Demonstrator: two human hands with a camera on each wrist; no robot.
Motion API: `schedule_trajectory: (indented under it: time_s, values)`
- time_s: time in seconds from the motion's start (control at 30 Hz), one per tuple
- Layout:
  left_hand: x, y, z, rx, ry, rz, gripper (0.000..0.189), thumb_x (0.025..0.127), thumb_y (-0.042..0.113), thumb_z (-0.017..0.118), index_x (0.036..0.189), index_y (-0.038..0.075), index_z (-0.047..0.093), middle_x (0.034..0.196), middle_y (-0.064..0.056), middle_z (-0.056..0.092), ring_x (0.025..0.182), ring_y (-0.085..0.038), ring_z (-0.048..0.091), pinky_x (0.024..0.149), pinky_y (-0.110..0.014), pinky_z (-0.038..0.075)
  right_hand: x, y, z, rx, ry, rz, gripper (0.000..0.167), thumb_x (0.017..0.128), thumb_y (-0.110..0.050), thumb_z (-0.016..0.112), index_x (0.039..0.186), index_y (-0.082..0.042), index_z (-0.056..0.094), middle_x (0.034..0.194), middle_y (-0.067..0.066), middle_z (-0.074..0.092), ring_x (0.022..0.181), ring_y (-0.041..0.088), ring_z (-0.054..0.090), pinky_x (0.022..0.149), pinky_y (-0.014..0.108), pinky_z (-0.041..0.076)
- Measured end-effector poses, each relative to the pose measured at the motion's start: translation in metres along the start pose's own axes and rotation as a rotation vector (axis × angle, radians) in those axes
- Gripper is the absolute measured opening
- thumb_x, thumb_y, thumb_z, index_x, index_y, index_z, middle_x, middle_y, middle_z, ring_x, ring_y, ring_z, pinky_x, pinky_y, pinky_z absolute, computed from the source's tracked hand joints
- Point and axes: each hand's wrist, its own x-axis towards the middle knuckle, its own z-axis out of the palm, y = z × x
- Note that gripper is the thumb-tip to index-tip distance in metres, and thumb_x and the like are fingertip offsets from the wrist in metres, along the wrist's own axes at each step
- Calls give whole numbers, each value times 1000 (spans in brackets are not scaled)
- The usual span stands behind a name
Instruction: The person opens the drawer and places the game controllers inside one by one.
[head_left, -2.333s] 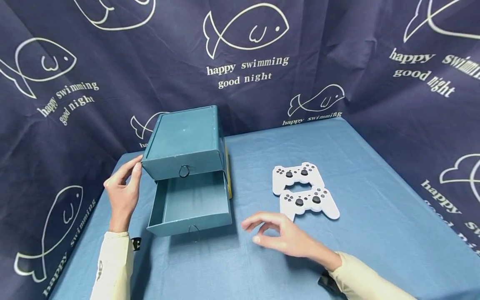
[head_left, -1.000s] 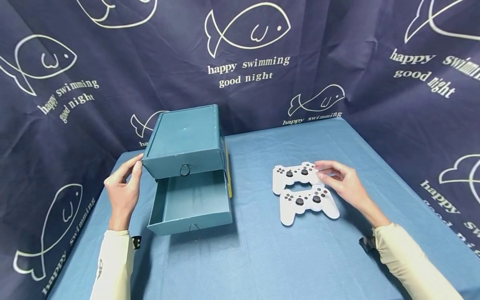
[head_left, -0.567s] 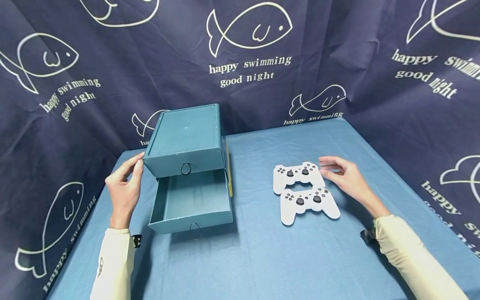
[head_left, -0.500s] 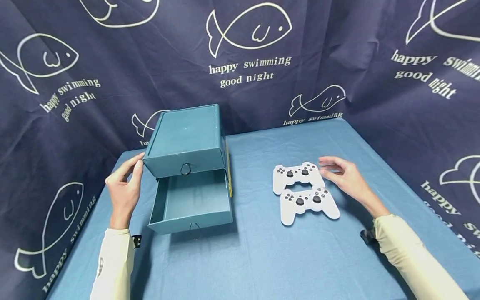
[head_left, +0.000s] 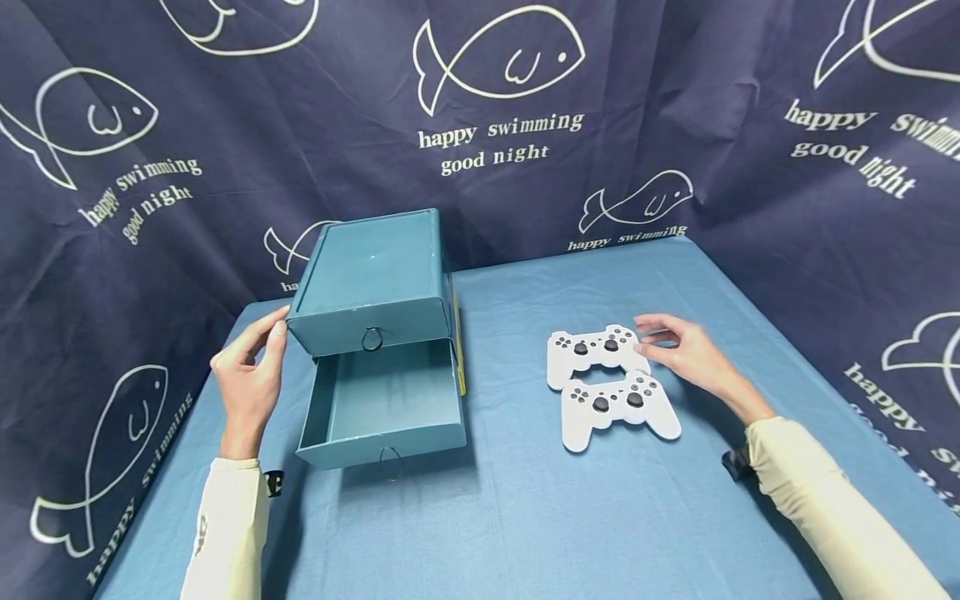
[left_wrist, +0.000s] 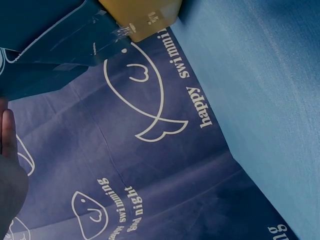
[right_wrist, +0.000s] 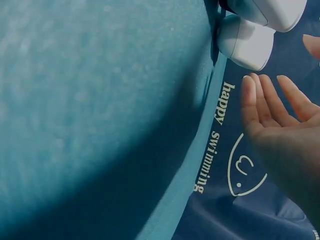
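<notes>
In the head view a blue-green cabinet (head_left: 367,258) stands at the left of the table, its lower drawer (head_left: 386,392) pulled out and nothing visible inside. My left hand (head_left: 247,375) touches the cabinet's front left corner with thumb and fingertips; the fingers look fairly straight in the left wrist view. Two white game controllers, a far one (head_left: 558,362) and a near one (head_left: 615,404), lie close together to the right. Beside the far controller's right end is my right hand (head_left: 686,354), fingers spread and loosely bent, holding nothing. A gap shows between its fingertips and the controllers in the right wrist view.
A yellow object (head_left: 458,358) sits along the cabinet's right side. Blue cloth covers the table (head_left: 510,533). Dark blue fish-print curtains (head_left: 510,200) hang at the back and sides. A thin ring pull (head_left: 390,458) hangs on the drawer's front.
My right hand has moved from near the drawer to the right of the far controller, with only a slight leftward shift lately. My left hand, the cabinet and both controllers stay in place.
</notes>
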Motion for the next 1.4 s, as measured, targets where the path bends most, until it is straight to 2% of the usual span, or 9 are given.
schedule_trajectory:
  time_s: [0.23, 0.37, 0.67, 0.83, 1.0, 1.4]
  values:
    - [0, 0, -1, -1, 4, 4, 23, 96, -8, 65, 117, -9, 74, 110, -19, 75, 97, 2, 69, 85, -14, 50, 2, 1, 0, -29, -55, 60, 54, 97, -12, 73, 144, 7, 52, 132, 29, 61, 114, 38, 64, 85, 12, 46]
    - [0, 0, 0, -2, 8, 8, 23, 96, -9, 64, 117, -9, 74, 110, -18, 75, 97, 3, 68, 85, -14, 49, 4, 1, 0, -28, -90, 90, 57, 98, -15, 72, 145, 9, 49, 132, 30, 59, 117, 45, 61, 86, 13, 46]
    - [1, -2, -1, -11, 9, 10, 22, 97, 0, 68, 118, -6, 75, 110, -16, 75, 94, -3, 70, 84, -17, 51, 9, 2, 2, -24, -142, 110, 61, 96, -14, 73, 145, 11, 47, 131, 32, 59, 116, 42, 61, 86, 16, 48]
    - [1, -2, -1, -7, 13, 1, 23, 96, -6, 66, 117, -8, 75, 110, -18, 75, 96, -1, 70, 85, -16, 50, 12, 2, 4, -38, -158, 107, 64, 94, -14, 76, 145, 11, 47, 130, 31, 58, 116, 42, 61, 87, 18, 47]
    - [1, 1, 1, 2, 9, -15, 24, 96, -10, 64, 118, -9, 74, 111, -20, 74, 99, 2, 69, 87, -15, 50, 15, 2, 5, -74, -181, 121, 64, 94, -17, 77, 145, 10, 48, 128, 29, 60, 114, 41, 60, 90, 26, 47]
    - [-1, 0, 2, -12, 9, -2, 25, 96, -6, 67, 119, -3, 76, 111, -15, 75, 98, -2, 70, 86, -17, 51, 21, 4, 8, -94, -217, 98, 67, 89, -12, 80, 143, 12, 49, 112, 21, 65, 103, 31, 59, 80, 24, 48]
